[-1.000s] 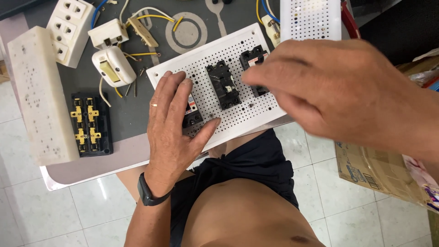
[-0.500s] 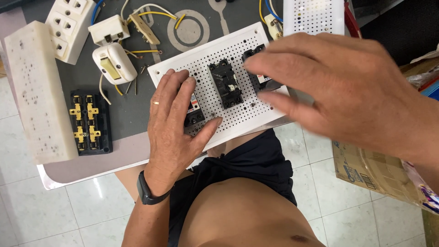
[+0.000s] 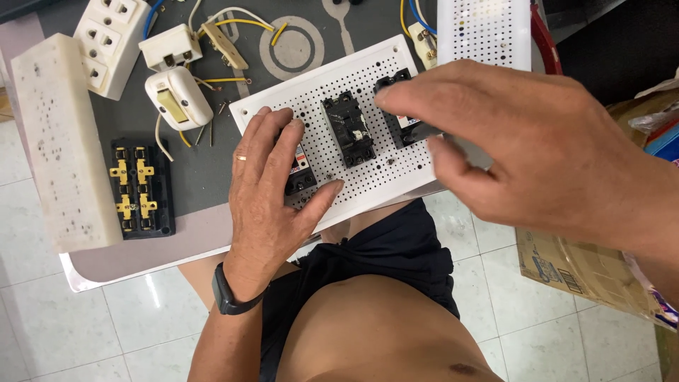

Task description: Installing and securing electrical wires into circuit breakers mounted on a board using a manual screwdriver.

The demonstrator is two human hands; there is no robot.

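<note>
Nearest the camera, the right hand (image 3: pixel 537 155) hangs above the right end of the white perforated plastic mounting board (image 3: pixel 311 106), fingers bent and drawn together; something thin and grey shows under the fingertips, but whether they pinch it cannot be told. Its forefinger tip reaches the top of the right-hand black breaker block (image 3: pixel 404 126), the thing it works at. That block sits directly below and ahead of the right hand, its long axis running away from the body, slightly slanted with the board. The right hand is much the nearer one to it.

The left hand (image 3: pixel 272 191) lies open and flat on the board's left part, fingers spread over the left black breaker (image 3: pixel 300 173), thumb on the near edge, pressing the board down. The middle black breaker (image 3: pixel 348 131) stands free between the two hands.

Against half a second ago, the right hand has drawn nearer the body and to the right, uncovering more of the right block; the left hand has not moved.

Farther off on the dark mat lie a black fuse holder with brass clips (image 3: pixel 140 189), a long white socket strip (image 3: pixel 56 141) and a rounded white switch (image 3: pixel 178 99).
</note>
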